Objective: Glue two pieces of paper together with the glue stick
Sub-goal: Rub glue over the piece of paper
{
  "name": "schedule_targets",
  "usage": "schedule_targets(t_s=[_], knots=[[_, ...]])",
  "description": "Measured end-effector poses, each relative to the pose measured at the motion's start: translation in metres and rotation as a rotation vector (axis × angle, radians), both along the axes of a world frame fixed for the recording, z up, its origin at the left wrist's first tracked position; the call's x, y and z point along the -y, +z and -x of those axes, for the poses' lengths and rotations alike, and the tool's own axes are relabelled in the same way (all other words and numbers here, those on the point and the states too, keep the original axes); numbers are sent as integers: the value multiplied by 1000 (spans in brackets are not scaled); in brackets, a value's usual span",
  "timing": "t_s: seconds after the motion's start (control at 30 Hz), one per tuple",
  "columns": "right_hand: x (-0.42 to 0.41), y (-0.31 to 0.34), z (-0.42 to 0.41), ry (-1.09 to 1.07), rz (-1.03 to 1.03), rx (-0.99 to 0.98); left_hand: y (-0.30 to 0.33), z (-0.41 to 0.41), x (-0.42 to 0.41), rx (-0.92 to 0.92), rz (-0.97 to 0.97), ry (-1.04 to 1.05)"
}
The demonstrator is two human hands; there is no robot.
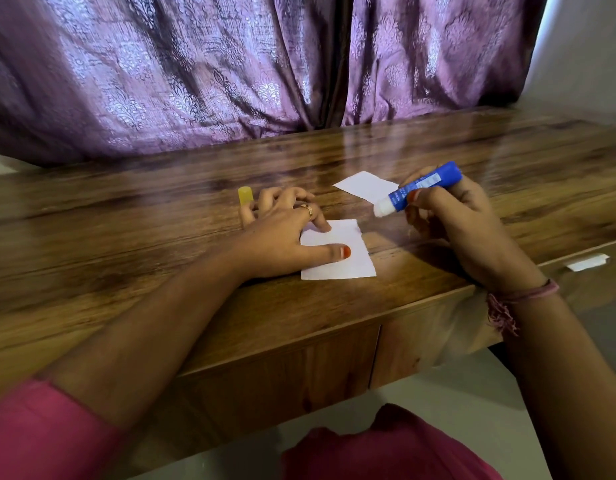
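Note:
A small white paper [348,261] lies near the front edge of the wooden table [161,237]. My left hand [286,233] rests on its left side, thumb and a fingertip pressing it flat. A second white paper [363,186] lies farther back, to the right. My right hand [452,220] holds the blue glue stick [417,188] tilted, its uncapped white tip pointing down-left and hovering above the table between the two papers. The yellow cap [245,195] stands behind my left hand.
A purple patterned curtain [230,71] hangs right behind the table. Drawer fronts sit under the tabletop, one at the right with a white handle [586,262]. My pink-clothed lap [386,448] is below the table edge.

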State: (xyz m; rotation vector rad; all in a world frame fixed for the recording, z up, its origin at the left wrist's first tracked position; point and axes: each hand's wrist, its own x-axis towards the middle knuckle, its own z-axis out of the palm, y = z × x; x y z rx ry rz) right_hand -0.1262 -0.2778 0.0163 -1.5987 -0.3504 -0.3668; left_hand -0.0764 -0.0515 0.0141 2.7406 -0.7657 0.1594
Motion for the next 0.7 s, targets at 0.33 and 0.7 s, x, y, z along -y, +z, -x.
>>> schedule_targets(t_s=[0.33, 0.7], knots=[[2, 0, -5, -85, -116, -63, 15, 8, -5, 87, 158, -284], [4, -3, -9, -96, -71, -104, 6, 3, 0, 45, 56, -217]])
